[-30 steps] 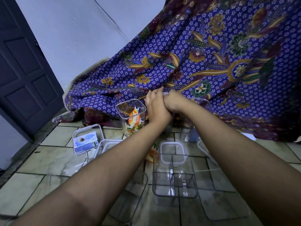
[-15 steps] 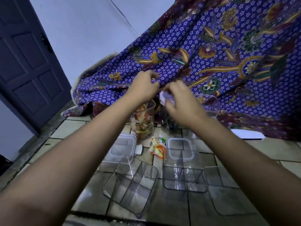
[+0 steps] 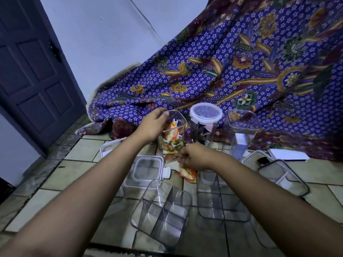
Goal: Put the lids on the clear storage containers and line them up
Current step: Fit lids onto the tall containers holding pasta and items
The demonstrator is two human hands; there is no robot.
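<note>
White-rimmed lid (image 3: 206, 114) now capped middle container (image 3: 200, 133). Left grip (image 3: 151, 127) moved on, clutching snack container (image 3: 174, 141) rim; right grip (image 3: 194, 158) at its base, hold unclear. Likely lidded next.

TEXT/LABELS: none legible | snack wrappers (image 3: 171, 145) inside tall clear container (image 3: 178, 121), frame centre: coloured print, too blurred to read | loose wrapper (image 3: 187, 174) on floor tiles (image 3: 83, 151), 6 o'clock of that container: print likewise unreadable

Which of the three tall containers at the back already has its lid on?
The middle one, capped with a white-rimmed lid; the packet-filled one and the right one are open.
</note>
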